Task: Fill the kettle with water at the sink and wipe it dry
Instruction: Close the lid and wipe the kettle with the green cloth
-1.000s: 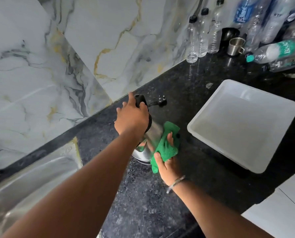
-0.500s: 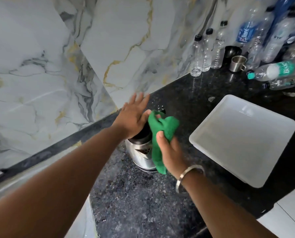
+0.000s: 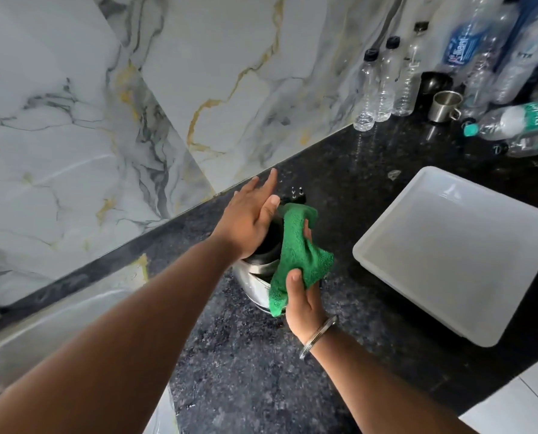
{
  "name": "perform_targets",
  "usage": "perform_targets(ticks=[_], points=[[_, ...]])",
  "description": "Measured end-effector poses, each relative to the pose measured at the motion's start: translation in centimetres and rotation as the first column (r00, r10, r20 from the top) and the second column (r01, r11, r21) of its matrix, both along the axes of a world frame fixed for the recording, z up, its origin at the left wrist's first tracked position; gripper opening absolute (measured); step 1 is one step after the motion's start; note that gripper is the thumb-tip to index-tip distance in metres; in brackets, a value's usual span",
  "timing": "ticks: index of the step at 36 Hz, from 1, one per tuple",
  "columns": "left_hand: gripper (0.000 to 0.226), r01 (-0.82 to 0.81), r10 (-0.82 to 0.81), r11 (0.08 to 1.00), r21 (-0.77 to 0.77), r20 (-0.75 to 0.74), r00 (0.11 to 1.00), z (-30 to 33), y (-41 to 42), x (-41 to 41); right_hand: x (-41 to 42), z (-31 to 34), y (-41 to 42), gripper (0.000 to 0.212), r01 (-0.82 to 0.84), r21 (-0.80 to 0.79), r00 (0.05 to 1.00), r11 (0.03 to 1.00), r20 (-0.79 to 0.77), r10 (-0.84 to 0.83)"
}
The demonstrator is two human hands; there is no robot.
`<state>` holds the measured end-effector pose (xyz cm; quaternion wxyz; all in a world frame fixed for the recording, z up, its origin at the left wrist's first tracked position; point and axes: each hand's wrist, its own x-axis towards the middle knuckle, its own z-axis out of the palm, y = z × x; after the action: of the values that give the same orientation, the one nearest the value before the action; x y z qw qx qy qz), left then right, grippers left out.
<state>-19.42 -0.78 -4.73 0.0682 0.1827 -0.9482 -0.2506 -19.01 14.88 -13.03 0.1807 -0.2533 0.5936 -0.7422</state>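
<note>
While the kettle (image 3: 255,277) stands between both hands, left hand (image 3: 249,219) flat atop, fingers spread, right hand (image 3: 303,300) pinching green cloth (image 3: 299,255).

Soft, even daylight, brightest on the marble wall (image 3: 136,104) beyond the fingertips. Faint glare on the white tray (image 3: 455,255) right of the fingers; weak shadows under both forearms. Wide-angle bending at the edges, slight softness throughout.
</note>
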Motion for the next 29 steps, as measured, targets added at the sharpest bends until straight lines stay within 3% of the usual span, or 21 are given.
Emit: perform_targets(ticks=[5,7,9,11,12,15,17,20,22,24,29], points=[[0.069,-0.005,0.005,1.000,0.011,0.005,1.000,0.0,0.0,-0.1,-0.2,-2.4,0.3,0.088,0.017,0.107,1.000,0.994,-0.019,-0.015],[0.069,-0.008,0.008,1.000,0.012,0.006,1.000,0.1,0.0,-0.1,-1.0,-4.0,1.3,0.084,0.027,0.156,0.985,0.987,0.167,-0.054],[0.068,-0.010,0.010,1.000,0.013,0.010,1.000,0.2,0.1,0.0,-2.1,-5.4,2.7,0.059,-0.012,0.277,0.957,0.961,0.282,-0.070],[0.067,-0.016,0.016,1.000,0.010,0.013,1.000,0.3,0.2,0.0,-3.7,-6.0,3.7,0.033,-0.097,0.388,0.964,0.917,0.266,-0.011],[0.067,-0.019,0.019,1.000,0.005,0.015,1.000,0.3,0.3,0.0,-4.7,-5.7,3.9,0.035,-0.135,0.414,0.960,0.900,0.278,0.016],[0.072,-0.017,0.017,1.000,-0.009,0.030,0.999,0.5,0.5,0.0,-7.6,-2.9,3.6,0.082,-0.142,0.367,0.927,0.919,0.375,-0.006],[0.074,-0.021,0.022,1.000,-0.010,0.025,0.999,0.6,0.5,0.0,-9.3,-0.5,2.7,0.092,-0.132,0.289,0.920,0.948,0.391,0.009],[0.077,-0.039,0.039,0.999,0.012,-0.002,0.999,0.4,0.2,0.0,-10.1,2.6,-0.2,0.071,-0.251,0.191,0.878,0.949,0.457,0.141],[0.077,-0.043,0.043,0.999,0.022,-0.019,0.999,0.2,0.0,-0.1,-9.8,3.1,-2.0,0.052,-0.302,0.234,0.905,0.924,0.376,0.200],[0.076,-0.047,0.048,0.999,0.019,-0.034,0.998,0.1,0.0,-0.2,-9.7,2.0,-3.1,0.060,-0.243,0.278,0.934,0.929,0.326,0.147],[0.081,-0.062,0.062,0.997,-0.053,-0.001,0.998,0.7,0.5,-0.7,-10.5,-2.2,-1.9,0.054,-0.238,0.449,0.907,0.861,0.421,0.032]])
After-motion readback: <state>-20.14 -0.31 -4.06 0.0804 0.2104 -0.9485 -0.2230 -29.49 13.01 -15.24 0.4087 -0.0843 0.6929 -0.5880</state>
